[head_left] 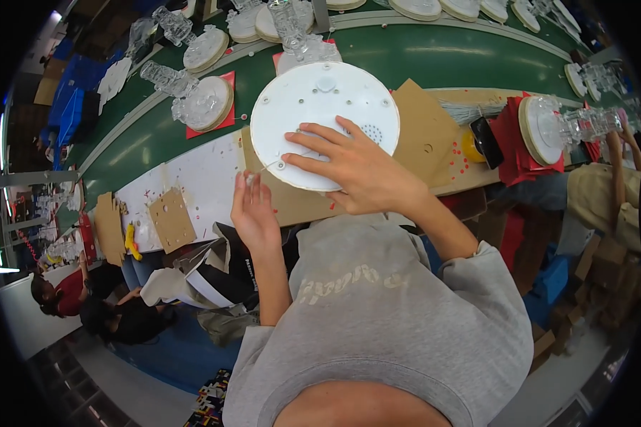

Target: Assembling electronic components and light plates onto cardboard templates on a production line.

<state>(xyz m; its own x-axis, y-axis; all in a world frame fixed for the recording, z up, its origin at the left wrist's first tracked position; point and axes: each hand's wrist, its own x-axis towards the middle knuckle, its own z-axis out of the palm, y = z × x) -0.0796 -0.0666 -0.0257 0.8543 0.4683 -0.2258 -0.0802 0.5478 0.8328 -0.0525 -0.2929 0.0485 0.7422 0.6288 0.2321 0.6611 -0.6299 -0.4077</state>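
— Green conveyor belt (434, 57) runs across the upper part of the view, is that right?

— Yes, it curves from the upper right down toward the left, and it carries round white bases with clear faceted plastic pieces (171, 78) on them, some set on red squares. Nearer than the belt lies the work surface (199, 178), white on the left, with brown cardboard sheets (424, 132) on the right.

— Where is the white disc (320, 114)?

— On the surface, just on the near side of the belt, lying flat with its underside up, a small grille and screw holes showing.

— And the hands?

— The right hand (356, 171) rests on the near part of the disc, fingers spread and pressing on its face. The left hand (253, 213) is just left of and below the disc, its fingertips pinched together on a thin clear strand that leads to the disc's edge.

— What else lies around the disc?

— Right of it, a yellow tape roll (471, 148), a dark phone (486, 141) and red sheets, where another person (609, 192) works on a similar base. Far left of it, a cardboard square (171, 217) and a yellow tool. Below the surface are boxes, blue crates and a grey floor.
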